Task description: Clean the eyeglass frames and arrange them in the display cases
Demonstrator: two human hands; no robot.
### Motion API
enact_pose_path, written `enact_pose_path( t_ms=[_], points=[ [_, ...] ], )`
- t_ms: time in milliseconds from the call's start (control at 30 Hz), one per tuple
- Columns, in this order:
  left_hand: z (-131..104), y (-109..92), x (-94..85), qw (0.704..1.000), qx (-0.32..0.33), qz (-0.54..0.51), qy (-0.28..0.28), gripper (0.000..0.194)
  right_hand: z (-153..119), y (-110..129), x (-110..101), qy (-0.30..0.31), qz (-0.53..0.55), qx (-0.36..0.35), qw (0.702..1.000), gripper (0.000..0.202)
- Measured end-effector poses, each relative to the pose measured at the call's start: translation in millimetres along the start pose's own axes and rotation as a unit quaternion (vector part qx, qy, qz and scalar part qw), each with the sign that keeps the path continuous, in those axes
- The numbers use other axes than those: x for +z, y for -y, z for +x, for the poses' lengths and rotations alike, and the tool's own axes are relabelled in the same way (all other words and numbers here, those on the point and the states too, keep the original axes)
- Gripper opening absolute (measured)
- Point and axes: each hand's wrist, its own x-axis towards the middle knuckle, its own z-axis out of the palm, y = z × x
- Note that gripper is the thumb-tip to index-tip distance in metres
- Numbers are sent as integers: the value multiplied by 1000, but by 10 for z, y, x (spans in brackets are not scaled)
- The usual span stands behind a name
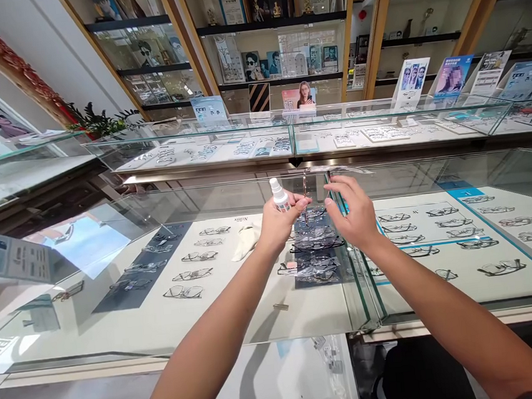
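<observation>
My left hand (278, 223) is closed round a small white spray bottle (278, 191), which stands up out of the fist. Its thumb and fingertips also pinch a pair of eyeglasses (305, 186), seen almost edge-on. Just right of the eyeglasses is my right hand (352, 210), open, its fingers apart and bent toward them. Whether its fingertips touch the frame cannot be made out. Both hands are above a glass display case. A pale cloth (246, 240) lies left of my left wrist, and several eyeglasses in clear wrapping (316, 260) lie below the hands.
Rows of eyeglasses (199, 256) lie in the left case, with more eyeglasses (502, 267) in the right case. A vertical glass edge (364, 290) divides the two. An open drawer (283, 380) is below. Another glass counter (214, 148) and shelves stand behind.
</observation>
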Motion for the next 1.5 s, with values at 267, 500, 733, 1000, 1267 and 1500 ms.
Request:
enact_pose_path(
  t_ms=[267, 500, 733, 1000, 1267, 1500],
  points=[
    [187, 31, -201, 993, 33, -28, -105, 54, 2, -122, 3, 8, -120, 34, 992, 20],
    [126, -18, -138, 995, 43, -31, -90, 53, -23, -88, 40, 40, -115, 25, 992, 18],
    [-75, 27, 90, 1000, 20, -3, -15, 56, -119, 99, 136, 130, 80, 60, 986, 46],
    [-93, 7, 94, 999, -1, -39, 28, 58, -164, 32, 211, 147, 217, 100, 960, 44],
    [-72, -7, 69, 996, -12, -73, 58, 57, -129, 28, 198, 140, 254, 102, 952, 40],
    [-53, -9, 32, 989, -62, -106, 81, 60, -174, 38, 226, 121, 255, 102, 954, 33]
  ],
)
